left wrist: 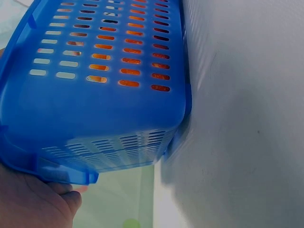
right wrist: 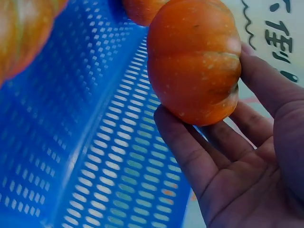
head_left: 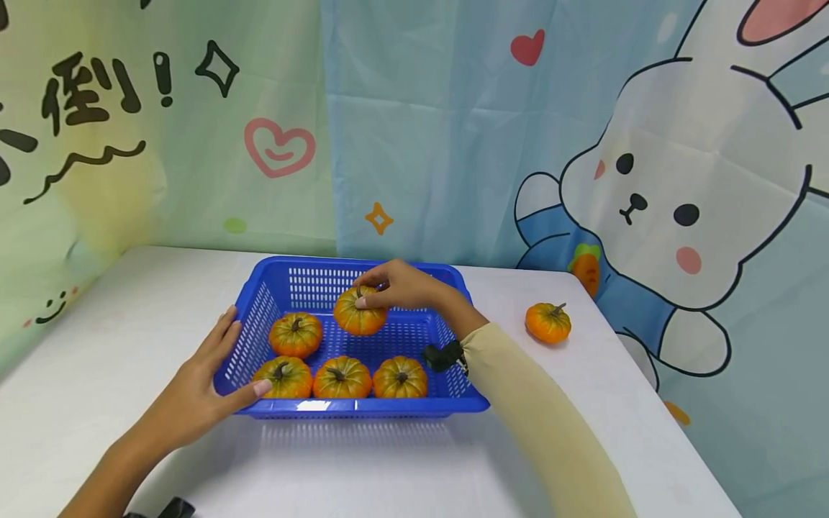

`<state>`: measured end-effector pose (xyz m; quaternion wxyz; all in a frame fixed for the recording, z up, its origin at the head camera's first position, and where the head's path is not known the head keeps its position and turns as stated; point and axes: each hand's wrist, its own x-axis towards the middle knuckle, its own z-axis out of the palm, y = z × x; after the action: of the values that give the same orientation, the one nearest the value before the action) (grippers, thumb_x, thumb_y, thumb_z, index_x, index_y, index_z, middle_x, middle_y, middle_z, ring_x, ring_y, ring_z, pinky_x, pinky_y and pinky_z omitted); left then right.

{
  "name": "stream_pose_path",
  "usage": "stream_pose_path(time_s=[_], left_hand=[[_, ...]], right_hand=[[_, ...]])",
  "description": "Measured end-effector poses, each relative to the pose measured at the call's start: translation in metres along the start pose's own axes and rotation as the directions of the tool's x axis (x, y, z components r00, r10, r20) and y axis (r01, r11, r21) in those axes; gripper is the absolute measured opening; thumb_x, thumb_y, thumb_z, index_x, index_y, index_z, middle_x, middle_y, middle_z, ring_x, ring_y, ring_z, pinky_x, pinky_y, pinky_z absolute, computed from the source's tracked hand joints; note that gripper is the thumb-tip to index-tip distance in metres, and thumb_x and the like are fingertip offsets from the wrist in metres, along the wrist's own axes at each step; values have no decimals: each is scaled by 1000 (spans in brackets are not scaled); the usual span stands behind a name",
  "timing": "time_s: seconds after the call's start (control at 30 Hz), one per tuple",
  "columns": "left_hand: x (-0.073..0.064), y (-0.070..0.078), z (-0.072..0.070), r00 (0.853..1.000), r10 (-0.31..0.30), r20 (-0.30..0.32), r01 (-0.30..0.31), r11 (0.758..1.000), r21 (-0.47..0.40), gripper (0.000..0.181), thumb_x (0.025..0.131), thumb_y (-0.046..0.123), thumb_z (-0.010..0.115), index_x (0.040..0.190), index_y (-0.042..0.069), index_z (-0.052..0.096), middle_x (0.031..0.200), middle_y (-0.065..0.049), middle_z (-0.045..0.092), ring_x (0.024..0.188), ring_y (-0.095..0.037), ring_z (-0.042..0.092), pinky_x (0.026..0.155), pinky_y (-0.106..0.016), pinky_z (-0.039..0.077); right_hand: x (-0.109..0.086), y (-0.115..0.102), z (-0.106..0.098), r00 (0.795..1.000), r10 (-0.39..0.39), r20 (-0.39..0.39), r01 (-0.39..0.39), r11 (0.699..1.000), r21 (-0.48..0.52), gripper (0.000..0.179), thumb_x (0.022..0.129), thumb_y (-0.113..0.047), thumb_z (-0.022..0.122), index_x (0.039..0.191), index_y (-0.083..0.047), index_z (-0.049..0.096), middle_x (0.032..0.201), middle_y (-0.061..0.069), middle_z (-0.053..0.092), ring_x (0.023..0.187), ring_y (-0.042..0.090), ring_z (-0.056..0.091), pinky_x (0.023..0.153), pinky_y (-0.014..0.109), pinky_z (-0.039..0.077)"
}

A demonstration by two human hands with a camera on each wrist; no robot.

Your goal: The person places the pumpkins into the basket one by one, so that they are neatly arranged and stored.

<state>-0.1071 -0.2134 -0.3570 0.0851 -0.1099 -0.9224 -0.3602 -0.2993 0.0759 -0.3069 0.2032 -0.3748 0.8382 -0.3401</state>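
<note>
A small orange-and-green pumpkin (head_left: 358, 316) is held by my right hand (head_left: 404, 288) above the back of the blue plastic basket (head_left: 356, 409). Thumb and fingers pinch its sides, and in the right wrist view the pumpkin's orange underside (right wrist: 194, 61) shows off the basket floor. My left hand (head_left: 197, 392) grips the basket's left front corner, thumb over the rim and fingers along the left side. Inside the basket lie a left-hand pumpkin (head_left: 295, 335) and a front row made of a left pumpkin (head_left: 285, 377), a middle pumpkin (head_left: 342, 378) and a right pumpkin (head_left: 400, 378).
Another pumpkin (head_left: 547, 323) sits on the white table (head_left: 505, 446), right of the basket. Behind the table hangs a printed cloth (head_left: 421, 144) with a rabbit and hearts. A dark strap (head_left: 447, 356) is on the right wrist.
</note>
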Motion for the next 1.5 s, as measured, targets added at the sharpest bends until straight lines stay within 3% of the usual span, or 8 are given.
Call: stream_pose_path(time_s=[0.37,0.6,0.83,0.93,1.17,1.5], left_hand=[[0,1,-1,1000,1,3,-1,1000,-7,96,86,40,70,154,1,14,163,-5,-2,143,-47,10,100,-73,23],[0,0,0,1000,0,-2,0,1000,0,96,86,40,70,154,2,15,163,-7,-1,143,-46,11,99,-74,25],[0,0,1,1000,5,-1,-5,1000,-7,97,86,41,71,154,1,15,163,-6,-1,143,-46,10,101,-72,23],[0,0,2,1000,9,-3,-9,1000,-9,97,86,40,71,154,0,15,163,-4,-1,143,-46,11,101,-72,24],[-1,1,1,1000,21,-15,-21,1000,-5,97,86,40,71,154,0,16,163,-6,-1,143,-46,11,101,-72,24],[-2,2,2,1000,16,-13,-16,1000,-4,96,86,41,71,154,0,15,163,-5,-1,143,-45,10,102,-72,22]], right_hand=[[13,-1,12,998,44,47,-40,995,-86,41,91,-27,71,126,-7,65,122,5,65,116,18,57,85,23,51],[17,5,18,994,84,74,-80,995,-60,41,93,-26,68,127,-4,63,124,11,63,99,19,63,73,27,56],[17,1,25,992,87,93,-81,994,-67,39,93,-23,68,127,-4,63,123,11,64,96,15,64,71,27,56],[15,-2,26,990,87,110,-80,995,-64,40,94,-22,67,130,-5,62,126,11,62,96,16,65,76,28,56],[16,0,25,976,83,202,-50,985,-166,54,92,-26,69,141,-9,52,136,6,57,126,19,50,101,26,42],[13,2,26,961,109,252,-72,986,-153,64,90,-23,71,146,-5,44,147,9,45,134,22,43,107,29,36]])
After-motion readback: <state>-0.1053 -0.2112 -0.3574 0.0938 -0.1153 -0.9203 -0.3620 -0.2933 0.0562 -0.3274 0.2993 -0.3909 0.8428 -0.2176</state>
